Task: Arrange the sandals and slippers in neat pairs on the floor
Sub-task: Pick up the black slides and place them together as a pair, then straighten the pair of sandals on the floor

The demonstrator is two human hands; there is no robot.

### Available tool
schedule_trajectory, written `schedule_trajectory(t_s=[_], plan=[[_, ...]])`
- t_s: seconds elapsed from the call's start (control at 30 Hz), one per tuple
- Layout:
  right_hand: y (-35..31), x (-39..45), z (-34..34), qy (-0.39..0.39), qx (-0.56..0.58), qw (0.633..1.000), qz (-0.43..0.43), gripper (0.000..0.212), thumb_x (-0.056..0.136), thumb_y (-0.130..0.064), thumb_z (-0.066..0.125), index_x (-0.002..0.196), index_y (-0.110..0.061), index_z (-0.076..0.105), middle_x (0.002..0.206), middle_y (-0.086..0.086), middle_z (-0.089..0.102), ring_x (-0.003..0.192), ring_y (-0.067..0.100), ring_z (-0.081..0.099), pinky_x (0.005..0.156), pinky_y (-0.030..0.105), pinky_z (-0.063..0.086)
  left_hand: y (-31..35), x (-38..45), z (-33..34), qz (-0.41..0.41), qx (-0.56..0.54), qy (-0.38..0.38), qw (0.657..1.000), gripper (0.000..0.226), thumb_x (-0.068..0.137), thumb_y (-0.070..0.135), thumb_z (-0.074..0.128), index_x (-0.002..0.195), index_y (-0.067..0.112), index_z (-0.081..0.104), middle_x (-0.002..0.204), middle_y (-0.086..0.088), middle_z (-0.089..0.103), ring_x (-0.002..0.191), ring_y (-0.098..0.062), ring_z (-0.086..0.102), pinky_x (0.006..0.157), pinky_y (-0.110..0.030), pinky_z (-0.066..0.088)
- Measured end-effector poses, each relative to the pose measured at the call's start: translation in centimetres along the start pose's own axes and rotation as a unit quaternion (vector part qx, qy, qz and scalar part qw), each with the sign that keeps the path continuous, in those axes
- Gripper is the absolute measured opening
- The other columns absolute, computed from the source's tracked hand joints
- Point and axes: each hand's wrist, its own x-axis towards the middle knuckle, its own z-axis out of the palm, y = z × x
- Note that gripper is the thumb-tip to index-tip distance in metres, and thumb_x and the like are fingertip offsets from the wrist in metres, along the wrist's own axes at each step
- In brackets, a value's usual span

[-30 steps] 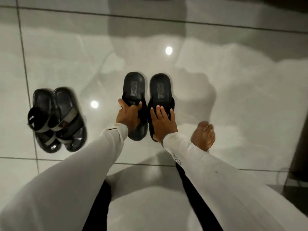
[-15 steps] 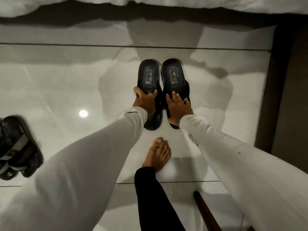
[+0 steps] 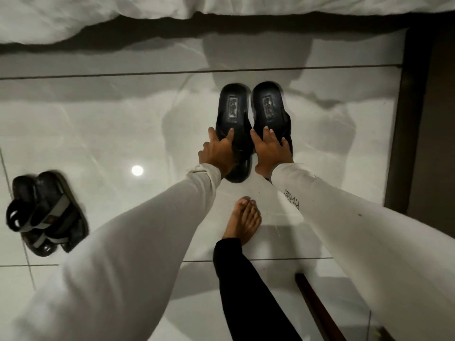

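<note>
Two black slippers lie side by side on the glossy tiled floor, heels pointing away from me. My left hand (image 3: 218, 151) grips the strap of the left slipper (image 3: 232, 104). My right hand (image 3: 269, 150) grips the strap of the right slipper (image 3: 268, 102). The toe ends of both slippers are partly hidden under my hands. A pair of black sandals with grey straps (image 3: 45, 212) sits close together on the floor at the far left, apart from both hands.
White bedding (image 3: 123, 18) hangs along the top, with dark shadow beneath it. A dark wooden frame (image 3: 406, 119) borders the right side. My bare foot (image 3: 243, 220) stands just behind the slippers. A brown wooden piece (image 3: 317, 306) lies at bottom right.
Both hands have carried the black slippers to the right, away from the sandals and closer to the bed. My foot has stepped in behind them.
</note>
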Motion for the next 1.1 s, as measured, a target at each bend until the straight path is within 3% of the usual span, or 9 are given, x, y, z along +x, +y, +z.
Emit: schedule_trajectory(t_s=[0.2,0.37,0.53,0.67,0.73,0.8,0.93,1.03,1.1], plan=[[-7.6,-1.7,1.0,-0.016,-0.058,0.998,-0.015,0.098,0.083,-0.02,0.069,0.157,-0.023,0.005,0.165,0.017,0.004,0.152,0.034,0.004,0.122,0.054,0.013,-8.9,-4.6,0.7,-0.034,0.081,0.001,0.996,0.077,0.094,0.011,0.054,0.157,0.029,0.013,0.164,-0.023,0.005,0.141,-0.043,0.033,0.101,-0.051,0.043],[-17.4,-3.0,5.7,-0.036,-0.074,0.996,-0.04,0.095,0.086,-0.011,0.06,0.157,-0.026,-0.001,0.166,0.014,-0.004,0.153,0.03,-0.003,0.123,0.051,0.007,-20.6,-8.8,1.0,-0.058,0.083,0.011,0.995,0.078,0.094,0.012,0.055,0.158,0.026,0.013,0.164,-0.023,0.004,0.145,-0.039,0.027,0.101,-0.048,0.042],[-31.4,-4.1,13.8,-0.049,-0.069,0.993,-0.082,0.096,0.09,-0.024,0.06,0.156,-0.028,-0.009,0.166,0.012,-0.01,0.153,0.027,-0.006,0.123,0.049,0.007,-36.3,-14.0,-0.3,-0.087,0.116,0.049,0.988,0.085,0.091,0.019,0.06,0.158,0.025,0.008,0.164,-0.024,0.008,0.145,-0.038,0.027,0.105,-0.051,0.039],[-44.1,-5.3,19.4,-0.014,-0.04,0.993,-0.113,0.103,0.085,-0.039,0.067,0.157,-0.024,-0.003,0.165,0.02,0.002,0.15,0.034,0.016,0.116,0.049,0.028,-49.5,-18.7,-1.5,-0.123,0.12,0.069,0.983,0.086,0.089,0.029,0.06,0.158,0.028,0.008,0.165,-0.021,0.006,0.148,-0.042,0.018,0.103,-0.064,0.037],[-49.9,-5.7,21.1,0.015,-0.037,0.992,-0.117,0.1,0.083,-0.036,0.069,0.158,-0.024,0.004,0.16,0.021,0.017,0.136,0.04,0.038,0.104,0.049,0.04,-54.8,-20.7,-1.6,-0.147,0.101,0.063,0.982,0.09,0.085,0.032,0.066,0.157,0.029,0.011,0.163,-0.023,0.009,0.145,-0.045,0.023,0.098,-0.066,0.043],[-54.1,-5.2,22.4,0.022,-0.035,0.994,-0.103,0.099,0.081,-0.031,0.071,0.157,-0.025,0.008,0.15,0.02,0.031,0.118,0.039,0.05,0.092,0.049,0.045,-58.7,-21.4,-1.5,-0.156,0.079,0.039,0.984,0.096,0.082,0.037,0.071,0.156,0.03,0.012,0.16,-0.024,0.011,0.141,-0.045,0.029,0.094,-0.065,0.047],[-57.9,-3.0,24.4,0.023,-0.071,0.995,-0.072,0.103,0.076,-0.044,0.074,0.156,-0.028,0.011,0.145,0.023,0.032,0.118,0.039,0.047,0.091,0.051,0.046,-62.0,-20.2,-1.0,-0.133,0.133,-0.037,0.981,0.108,0.078,0.03,0.077,0.157,0.033,0.004,0.159,-0.026,0.01,0.135,-0.045,0.036,0.092,-0.06,0.052],[-57.2,-2.0,25.1,0.042,-0.14,0.987,-0.062,0.111,0.068,-0.041,0.081,0.156,-0.025,0.015,0.145,0.022,0.035,0.121,0.037,0.044,0.092,0.05,0.045,-61.7,-18.8,0.8,-0.096,0.184,-0.021,0.978,0.101,0.08,0.033,0.074,0.158,0.031,0.01,0.152,-0.031,0.027,0.115,-0.042,0.054,0.079,-0.052,0.058],[-56.5,-1.3,24.8,0.051,-0.175,0.981,-0.063,0.117,0.063,-0.041,0.085,0.156,-0.024,0.016,0.14,0.02,0.039,0.121,0.035,0.045,0.095,0.051,0.043,-61.5,-17.9,1.4,-0.094,0.197,-0.008,0.976,0.101,0.079,0.034,0.074,0.158,0.029,0.012,0.147,-0.032,0.034,0.109,-0.041,0.057,0.077,-0.049,0.058]])
